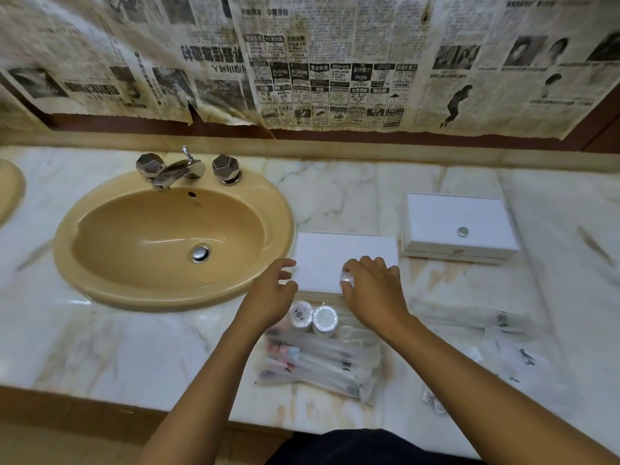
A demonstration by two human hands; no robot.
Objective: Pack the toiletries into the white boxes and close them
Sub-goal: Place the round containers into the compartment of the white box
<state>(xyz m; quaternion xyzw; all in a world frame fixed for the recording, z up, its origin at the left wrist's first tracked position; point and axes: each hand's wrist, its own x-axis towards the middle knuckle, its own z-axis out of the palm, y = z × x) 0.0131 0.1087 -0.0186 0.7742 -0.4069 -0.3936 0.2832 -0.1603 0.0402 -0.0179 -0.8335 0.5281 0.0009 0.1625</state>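
The right hand (pixel 370 290) pinched the near box (pixel 339 260) knob; the left hand (pixel 273 293) hovered open. The lid looked light and stiff.

White boxes: two, both with lids down (pixel 345 260) (pixel 459 223)
Round lidded tubs: two, side by side (pixel 301 314) (pixel 324 319)
Wrapped toothbrush packets: a heap (pixel 318 367), number unclear
Hands: two (pixel 271 297) (pixel 372 290)
Basins: one whole (pixel 174 239), another's edge at left (pixel 10 189)
Tap handles: two (pixel 150 165) (pixel 225 166)
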